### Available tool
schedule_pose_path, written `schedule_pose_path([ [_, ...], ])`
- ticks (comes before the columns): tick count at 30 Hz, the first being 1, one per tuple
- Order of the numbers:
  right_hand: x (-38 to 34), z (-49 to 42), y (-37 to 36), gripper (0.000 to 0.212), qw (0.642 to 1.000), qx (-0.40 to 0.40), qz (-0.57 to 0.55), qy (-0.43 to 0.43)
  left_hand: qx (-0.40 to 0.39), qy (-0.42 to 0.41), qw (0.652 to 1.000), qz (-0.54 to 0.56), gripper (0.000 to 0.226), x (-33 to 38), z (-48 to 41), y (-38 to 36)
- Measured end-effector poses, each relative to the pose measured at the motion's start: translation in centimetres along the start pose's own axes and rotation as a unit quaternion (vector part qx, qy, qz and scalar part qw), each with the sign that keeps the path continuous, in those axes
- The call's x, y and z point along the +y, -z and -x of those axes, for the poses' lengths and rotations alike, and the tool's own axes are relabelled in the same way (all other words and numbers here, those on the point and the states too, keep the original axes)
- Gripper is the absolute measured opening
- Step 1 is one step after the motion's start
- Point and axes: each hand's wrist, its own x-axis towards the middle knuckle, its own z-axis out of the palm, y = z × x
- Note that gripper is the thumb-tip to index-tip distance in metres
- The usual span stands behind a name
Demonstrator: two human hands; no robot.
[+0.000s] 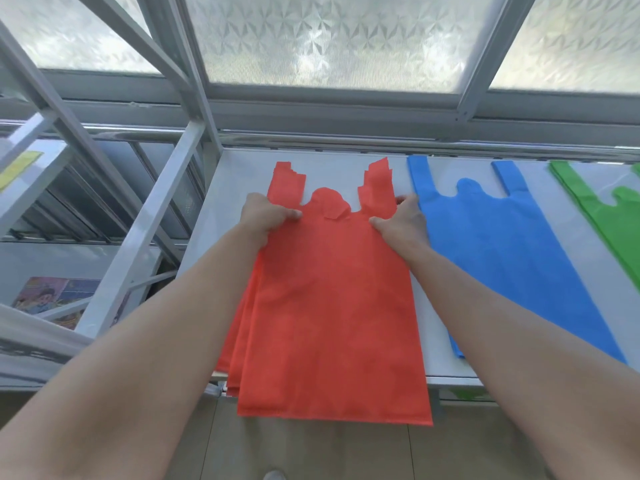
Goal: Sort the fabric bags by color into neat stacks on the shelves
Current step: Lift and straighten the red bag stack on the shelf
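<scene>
A stack of red fabric bags (332, 299) lies on the white shelf (235, 174), handles pointing toward the window, its bottom edge hanging over the shelf's front. My left hand (266, 216) pinches the stack's upper left shoulder. My right hand (401, 223) pinches its upper right shoulder. The lower layers fan out slightly to the left. To the right lies a flat blue bag stack (502, 251), and further right a green bag stack (609, 216), cut off by the frame edge.
Grey metal shelf posts and braces (149, 216) stand to the left. Frosted windows (332, 39) run behind the shelf. A colourful box (59, 299) sits lower left. A yellow-green item (17, 168) rests on the left rack. Tiled floor lies below.
</scene>
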Motion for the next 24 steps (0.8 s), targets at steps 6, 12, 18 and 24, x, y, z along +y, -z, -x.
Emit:
schedule_pose_path([
  [6,-1.3,0.7,1.3,0.017,0.983,-0.073,-0.159,-0.057,-0.099,0.014,0.991,0.088,0.045,0.0,1.0,0.2],
  [12,-1.7,0.3,3.2,0.012,0.979,-0.072,-0.188,0.013,-0.147,-0.154,0.972,0.1,0.031,0.5,1.0,2.7],
  [18,-2.8,-2.1,1.2,0.021,0.946,-0.08,-0.313,-0.005,-0.033,-0.177,0.981,0.073,0.061,0.8,-1.3,3.4],
  [24,-1.2,-2.9,-1.1,0.061,0.981,-0.099,-0.165,-0.019,-0.054,-0.169,0.983,-0.049,0.099,-2.2,-2.0,1.8],
])
